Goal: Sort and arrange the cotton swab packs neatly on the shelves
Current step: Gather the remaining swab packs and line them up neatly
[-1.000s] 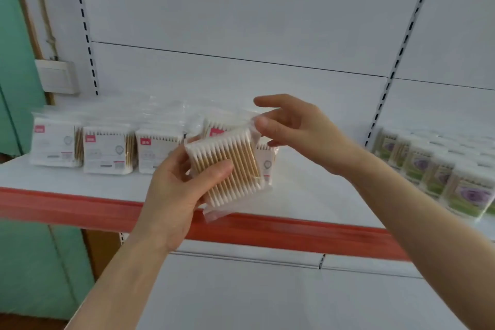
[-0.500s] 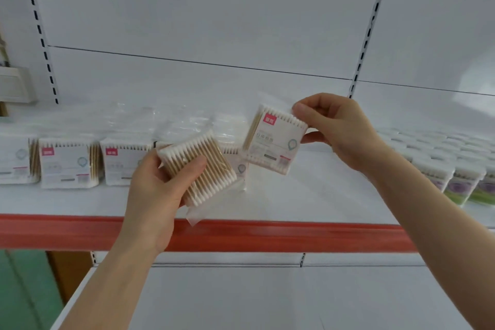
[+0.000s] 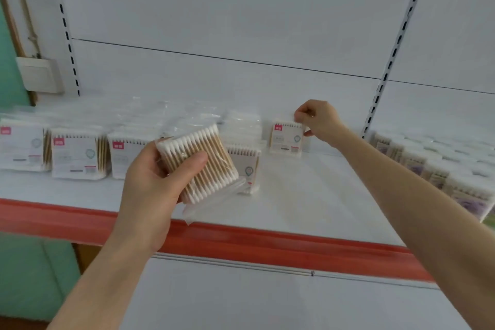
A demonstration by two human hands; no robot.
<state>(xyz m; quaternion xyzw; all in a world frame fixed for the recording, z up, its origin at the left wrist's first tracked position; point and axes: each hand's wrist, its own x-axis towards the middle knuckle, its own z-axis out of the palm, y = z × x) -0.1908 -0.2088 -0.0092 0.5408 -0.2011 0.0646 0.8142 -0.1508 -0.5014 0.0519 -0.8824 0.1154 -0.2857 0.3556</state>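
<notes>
Over the shelf (image 3: 308,195) my right hand (image 3: 318,120) has reached to the back, standing its pack (image 3: 286,139) upright there, top still pinched; one placed, nearly. My left hand (image 3: 152,182) grips a second pack (image 3: 198,163), tilted, waiting its turn

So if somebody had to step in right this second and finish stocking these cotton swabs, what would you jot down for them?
Left hand: grips one swab pack in front of the shelf, swabs facing you.
Right hand: pinches the top of a second pack, upright at the shelf's back.
Done: a row of packs stands along the left, labels forward.
To do: release the second pack, shelve the held one, line up the lone pack behind it.
</notes>
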